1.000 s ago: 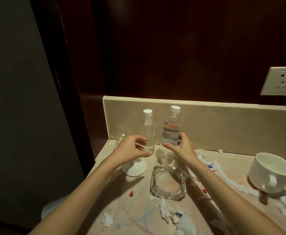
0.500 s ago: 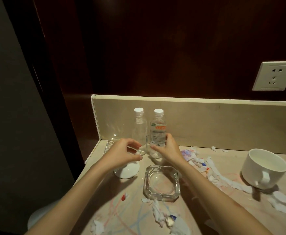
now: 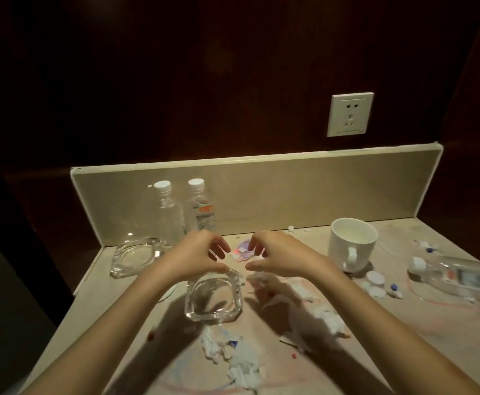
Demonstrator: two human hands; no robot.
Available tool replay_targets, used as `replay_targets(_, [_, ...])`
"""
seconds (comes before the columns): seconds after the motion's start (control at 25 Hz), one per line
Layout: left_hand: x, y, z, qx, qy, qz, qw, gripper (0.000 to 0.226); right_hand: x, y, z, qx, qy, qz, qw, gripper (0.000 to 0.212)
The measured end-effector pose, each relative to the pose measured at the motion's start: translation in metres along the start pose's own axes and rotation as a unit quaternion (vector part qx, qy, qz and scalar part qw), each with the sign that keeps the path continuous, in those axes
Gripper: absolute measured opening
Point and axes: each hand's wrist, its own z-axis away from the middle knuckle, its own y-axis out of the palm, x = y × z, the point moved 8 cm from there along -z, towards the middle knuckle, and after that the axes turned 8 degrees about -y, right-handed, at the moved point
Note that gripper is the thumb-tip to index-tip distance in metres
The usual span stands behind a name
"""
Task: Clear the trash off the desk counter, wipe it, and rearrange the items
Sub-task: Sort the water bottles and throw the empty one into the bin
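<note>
Two capped clear water bottles stand side by side at the back left: a plain bottle [image 3: 168, 215] and a labelled bottle [image 3: 201, 212]. My left hand [image 3: 196, 256] and my right hand [image 3: 273, 255] hover side by side in front of them, fingers loosely curled, holding nothing. A square glass ashtray [image 3: 214, 302] sits just below my left hand. A second glass ashtray [image 3: 134, 259] lies in the back left corner. Torn tissue scraps [image 3: 315, 312] and coloured bits litter the beige counter [image 3: 404, 337].
A white mug [image 3: 351, 242] stands at the right with bottle caps [image 3: 374, 279] by it. A clear bottle [image 3: 458, 276] lies on its side at the far right. A low backsplash [image 3: 290, 189] and dark wall with a socket [image 3: 350, 114] close the back.
Both hands have left the bottles and drawn back toward me, to above the near ashtray. The labelled bottle now stands beside the plain one. The view has swung right.
</note>
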Motion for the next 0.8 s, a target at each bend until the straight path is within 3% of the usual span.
replay_targets(0.16, [-0.065, 0.024, 0.000, 0.009, 0.055, -0.089, 0.994, 0.037, -0.030, -0.024, 0.055, 0.034, 0.024, 0.029, 0.999, 0.042])
replay_targets(0.8, [-0.259, 0.160, -0.036, 0.060, 0.080, -0.146, 0.984, 0.044, -0.221, -0.100, 0.205, 0.034, 0.118, 0.094, 0.988, 0.040])
